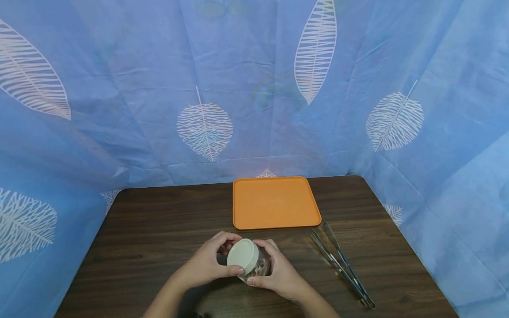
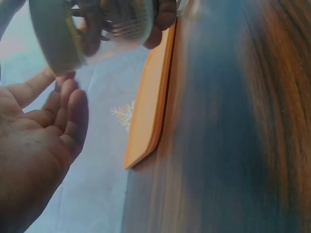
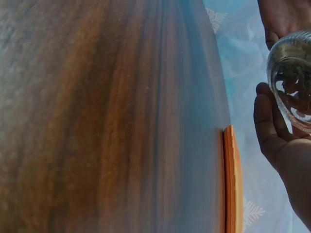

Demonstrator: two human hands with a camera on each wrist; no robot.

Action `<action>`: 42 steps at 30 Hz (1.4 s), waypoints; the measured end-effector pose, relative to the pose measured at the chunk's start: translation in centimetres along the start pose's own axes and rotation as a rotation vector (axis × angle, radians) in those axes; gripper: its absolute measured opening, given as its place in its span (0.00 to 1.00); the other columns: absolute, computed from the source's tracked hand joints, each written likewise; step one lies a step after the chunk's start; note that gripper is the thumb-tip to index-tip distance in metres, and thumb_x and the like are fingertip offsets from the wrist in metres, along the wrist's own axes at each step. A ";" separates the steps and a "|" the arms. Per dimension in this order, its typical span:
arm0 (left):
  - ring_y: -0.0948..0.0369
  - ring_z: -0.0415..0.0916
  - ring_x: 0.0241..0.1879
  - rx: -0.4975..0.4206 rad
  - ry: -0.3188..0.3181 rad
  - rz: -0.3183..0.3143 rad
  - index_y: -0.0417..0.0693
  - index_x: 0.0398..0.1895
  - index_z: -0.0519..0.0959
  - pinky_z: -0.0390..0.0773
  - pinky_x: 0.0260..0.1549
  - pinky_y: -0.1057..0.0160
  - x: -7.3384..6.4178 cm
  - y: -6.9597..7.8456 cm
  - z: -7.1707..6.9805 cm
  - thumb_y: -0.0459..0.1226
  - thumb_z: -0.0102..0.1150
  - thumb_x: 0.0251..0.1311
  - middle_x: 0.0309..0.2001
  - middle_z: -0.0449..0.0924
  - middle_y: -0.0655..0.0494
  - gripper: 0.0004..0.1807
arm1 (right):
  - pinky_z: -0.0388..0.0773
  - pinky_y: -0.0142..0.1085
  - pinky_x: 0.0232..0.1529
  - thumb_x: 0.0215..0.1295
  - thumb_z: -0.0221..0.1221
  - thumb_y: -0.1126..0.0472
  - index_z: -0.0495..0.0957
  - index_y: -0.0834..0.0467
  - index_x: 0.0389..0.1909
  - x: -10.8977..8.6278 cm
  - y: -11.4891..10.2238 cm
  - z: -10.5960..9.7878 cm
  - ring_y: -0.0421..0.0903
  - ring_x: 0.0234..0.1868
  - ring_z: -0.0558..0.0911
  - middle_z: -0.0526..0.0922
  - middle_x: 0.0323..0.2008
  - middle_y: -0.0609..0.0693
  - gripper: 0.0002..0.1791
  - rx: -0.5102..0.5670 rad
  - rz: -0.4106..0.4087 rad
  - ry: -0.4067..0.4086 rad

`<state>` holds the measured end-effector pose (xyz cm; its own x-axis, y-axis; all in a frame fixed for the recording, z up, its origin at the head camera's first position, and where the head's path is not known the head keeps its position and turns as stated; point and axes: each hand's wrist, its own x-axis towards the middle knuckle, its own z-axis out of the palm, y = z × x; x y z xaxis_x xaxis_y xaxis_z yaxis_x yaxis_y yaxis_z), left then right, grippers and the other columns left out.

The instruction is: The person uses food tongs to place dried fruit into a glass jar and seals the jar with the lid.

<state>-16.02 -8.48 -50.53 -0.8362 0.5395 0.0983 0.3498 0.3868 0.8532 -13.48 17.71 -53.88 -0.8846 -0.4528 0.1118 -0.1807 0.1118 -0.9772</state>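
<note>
A clear jar (image 1: 261, 265) with a pale cream lid (image 1: 241, 256) is held tilted above the table, its lid turned toward my left hand. Small pieces show through its wall; their kind I cannot tell. My left hand (image 1: 207, 263) grips the lid, thumb on the near side and fingers on the far side. The right hand (image 1: 282, 274) holds the jar's body, its thumb at the front and fingers curled behind. In the right wrist view the jar's round base (image 3: 294, 82) faces the camera, with the right hand (image 3: 286, 141) below it.
An orange tray (image 1: 276, 203) lies toward the back of the dark wooden table (image 1: 159, 229). Metal tongs (image 1: 343, 267) rest on the right side, tips pointing to the tray. Blue cloth (image 1: 254, 66) with white leaf prints hangs behind and around the table.
</note>
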 end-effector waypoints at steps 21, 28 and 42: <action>0.62 0.76 0.63 -0.041 -0.002 0.003 0.55 0.83 0.63 0.81 0.65 0.54 -0.1 -0.5 1.1 0.49 0.86 0.55 0.69 0.76 0.60 0.55 | 0.73 0.27 0.71 0.66 0.76 0.62 0.66 0.56 0.79 -0.2 -0.2 -0.7 0.41 0.67 0.76 0.69 0.66 0.58 0.44 0.097 -0.078 -0.059; 0.62 0.78 0.64 -0.105 0.016 -0.028 0.59 0.77 0.68 0.81 0.64 0.58 -0.3 -0.7 1.9 0.49 0.87 0.52 0.68 0.79 0.63 0.51 | 0.64 0.22 0.77 0.70 0.73 0.61 0.62 0.60 0.83 -0.4 -1.0 -1.1 0.35 0.74 0.73 0.70 0.73 0.61 0.45 0.139 -0.090 -0.078; 0.63 0.79 0.59 -0.040 0.036 -0.039 0.60 0.74 0.74 0.83 0.62 0.59 0.9 -0.8 3.3 0.56 0.84 0.54 0.64 0.79 0.67 0.44 | 0.71 0.38 0.79 0.64 0.78 0.52 0.63 0.50 0.79 -1.0 -1.2 -2.3 0.45 0.76 0.74 0.73 0.76 0.53 0.47 -0.203 0.060 0.030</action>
<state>-15.69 -5.83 -52.80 -0.8639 0.4970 0.0818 0.2998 0.3767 0.8765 -13.39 20.06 -52.37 -0.9082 -0.4138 0.0625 -0.2075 0.3156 -0.9259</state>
